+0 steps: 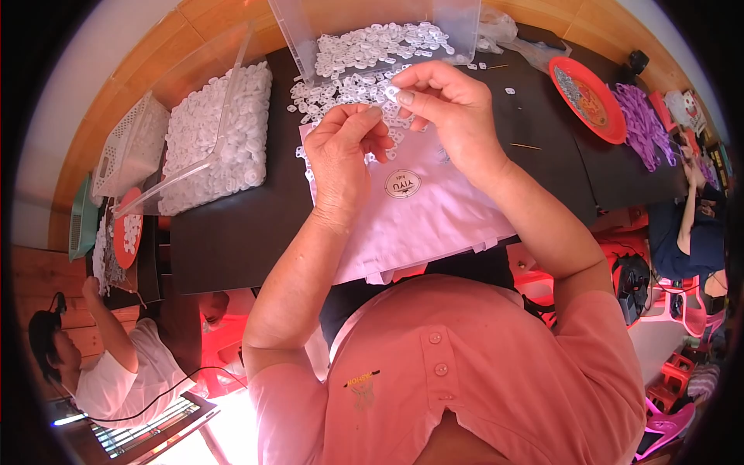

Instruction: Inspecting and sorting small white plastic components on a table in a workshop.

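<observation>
My right hand (463,108) pinches a small white plastic piece (392,94) with a dark centre between thumb and forefinger. To its left, and apart from it, my left hand (341,147) is closed, its thumb tip pressed toward the curled forefinger. Whatever lies in that pinch is too small or hidden to make out. Beneath both hands spreads a pink cloth (434,209) with a round printed badge. Loose white pieces (341,91) of the same kind are heaped just beyond the hands, and a few lie on the cloth.
Behind the heap stands a clear bin (380,48) of white pieces. A larger clear bin (232,116) full of white rounded parts is at left. On the dark table (232,240), a red plate (611,108) and purple strips (643,128) lie right. Co-workers sit at both sides.
</observation>
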Available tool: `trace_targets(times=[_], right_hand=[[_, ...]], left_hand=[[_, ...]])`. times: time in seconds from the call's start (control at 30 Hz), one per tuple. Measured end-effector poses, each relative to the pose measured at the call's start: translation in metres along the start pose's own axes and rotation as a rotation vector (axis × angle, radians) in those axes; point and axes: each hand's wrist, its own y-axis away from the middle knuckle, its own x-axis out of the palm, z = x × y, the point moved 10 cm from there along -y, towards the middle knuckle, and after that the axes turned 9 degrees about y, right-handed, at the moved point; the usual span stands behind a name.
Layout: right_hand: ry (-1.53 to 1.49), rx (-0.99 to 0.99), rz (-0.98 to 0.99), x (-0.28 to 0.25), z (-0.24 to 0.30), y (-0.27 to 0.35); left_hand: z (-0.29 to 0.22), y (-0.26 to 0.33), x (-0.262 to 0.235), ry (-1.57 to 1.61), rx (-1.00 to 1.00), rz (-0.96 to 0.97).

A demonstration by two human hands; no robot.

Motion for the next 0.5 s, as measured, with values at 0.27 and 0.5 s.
trace_targets(times=[0.27,0.5], right_hand=[[-0.006,0.006,-0.002,0.0028,-0.0007,0.0019],[-0.003,0.001,0.01,0.0057,-0.002,0.0029]], left_hand=[[-0.0003,0.0011,0.0015,0.011,-0.003,0.006],[-0.0018,0.0049,0.0061,-0.042,-0.021,-0.005]])
